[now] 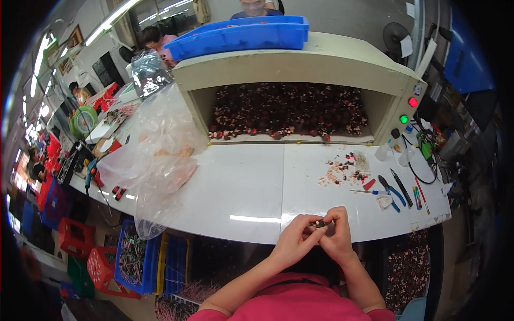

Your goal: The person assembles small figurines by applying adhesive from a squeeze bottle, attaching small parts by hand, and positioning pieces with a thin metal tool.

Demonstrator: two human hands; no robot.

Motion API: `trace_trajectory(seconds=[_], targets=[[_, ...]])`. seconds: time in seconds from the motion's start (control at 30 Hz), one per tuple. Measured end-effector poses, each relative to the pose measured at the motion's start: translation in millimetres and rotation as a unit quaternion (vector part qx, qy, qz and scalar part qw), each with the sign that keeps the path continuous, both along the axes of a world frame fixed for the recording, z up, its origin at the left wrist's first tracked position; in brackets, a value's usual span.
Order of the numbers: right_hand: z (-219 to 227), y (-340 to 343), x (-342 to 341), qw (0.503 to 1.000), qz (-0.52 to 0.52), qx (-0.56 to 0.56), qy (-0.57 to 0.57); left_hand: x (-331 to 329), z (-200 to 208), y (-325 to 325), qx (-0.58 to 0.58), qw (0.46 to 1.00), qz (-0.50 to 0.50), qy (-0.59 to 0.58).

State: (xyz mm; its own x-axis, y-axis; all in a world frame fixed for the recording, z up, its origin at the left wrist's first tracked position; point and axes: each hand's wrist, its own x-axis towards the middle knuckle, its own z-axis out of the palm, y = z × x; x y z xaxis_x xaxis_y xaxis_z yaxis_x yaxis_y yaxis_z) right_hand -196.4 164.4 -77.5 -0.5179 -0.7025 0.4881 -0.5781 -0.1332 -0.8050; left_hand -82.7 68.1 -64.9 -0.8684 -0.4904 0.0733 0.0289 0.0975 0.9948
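Pink shirt (316, 301) fills your near edge; just past it, your left hand (296, 239) and right hand (338, 239) pinch a small dark-and-pale piece (319, 223) between their fingertips, neither hand nearer. Can't tell its long axis tbh.

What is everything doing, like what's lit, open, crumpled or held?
Round red light: lit.
Round green light: lit.
Cream boxy machine: front open, with small dark, pink and red pieces inside.
Rectangular blue plastic tray: resting on top of the machine.
Clear plastic sheeting: crumpled.
Blue-handled metal pliers: lying down, handles spread.
Small dark-and-pale piece: held by the left hand and right hand, its shape partly hidden.
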Motion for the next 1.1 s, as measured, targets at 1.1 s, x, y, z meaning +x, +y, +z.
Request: trace_trajectory(seconds=[1.1], targets=[[-8.7, -8.4, 23.3, 0.997, 0.011, -0.012, -0.069, 23.0, -1.0, -7.2, -0.061, 0.998, 0.026, 0.022]])
